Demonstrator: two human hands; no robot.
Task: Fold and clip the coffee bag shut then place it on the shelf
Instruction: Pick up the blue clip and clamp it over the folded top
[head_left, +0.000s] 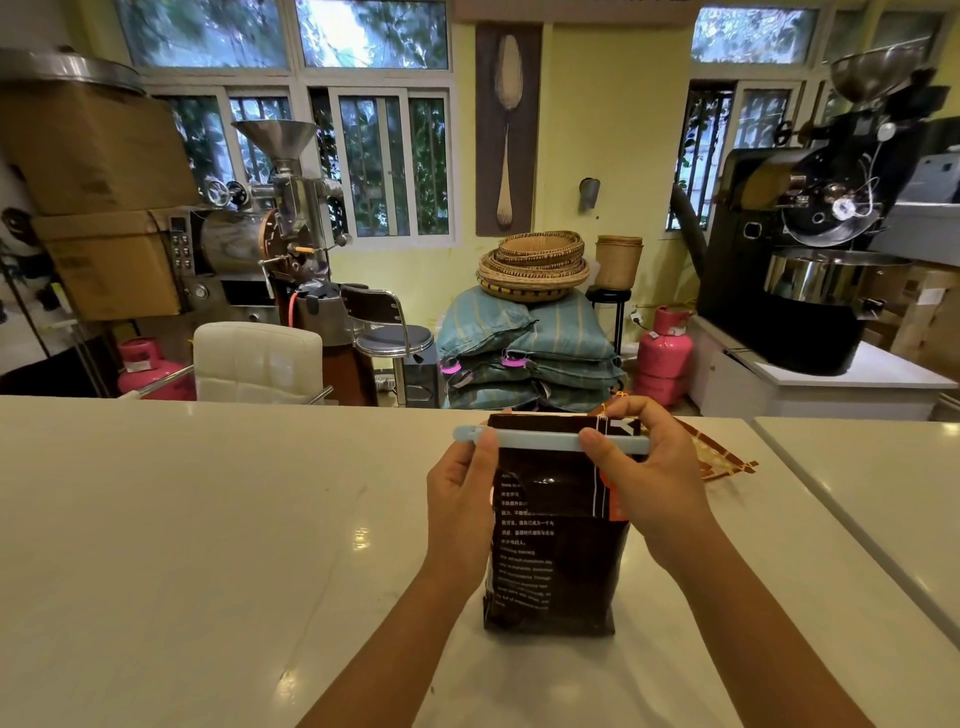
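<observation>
While coffee bag (556, 540) stands upright on desk (208, 519), my left hand (462, 499) and right hand (649, 478) each pinch one end of blue clip (550, 440) across folded top. Risks: uneven squeeze leaves clip unlatched, fold springs open; bag tips. Shelf not visible.

Coffee bag (558, 540) dark brown, white print, orange patch – clip (550, 441) pale blue – counter (208, 519) glossy white.

Bag's small print (524, 566) illegible
</observation>
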